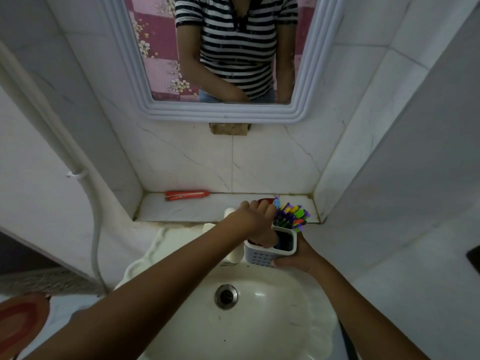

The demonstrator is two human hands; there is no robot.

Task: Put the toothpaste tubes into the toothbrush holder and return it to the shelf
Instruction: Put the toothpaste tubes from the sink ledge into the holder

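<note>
Over the sink [259,320], below the mirror [223,110], I have the white toothbrush holder [270,252] held in the air, short of the tiled shelf [181,207] where it belongs. The holder is the slotted plastic kind with several compartments; a bunch of bright toothbrushes [292,216] stands in the far one and leans toward the shelf. My right hand [298,257] wraps the holder's near right side from below, its grip clamped on the wall, thumb on the perforated front. My left hand [255,220] comes in from above, fingers closed around a red toothpaste tube [262,201] whose lower part seems to be going into the left compartment; I cannot tell how deep it sits, since the hand covers it. A second red toothpaste tube [187,195] lies flat on the shelf against the back wall, well apart from the holder, so the job looks roughly half done. The main risk I see is tipping: the holder is top-heavy with brushes and held from one side only, so a hard push on the tube could tilt it and spill brushes into the basin. The tube could also catch on a divider.
</note>
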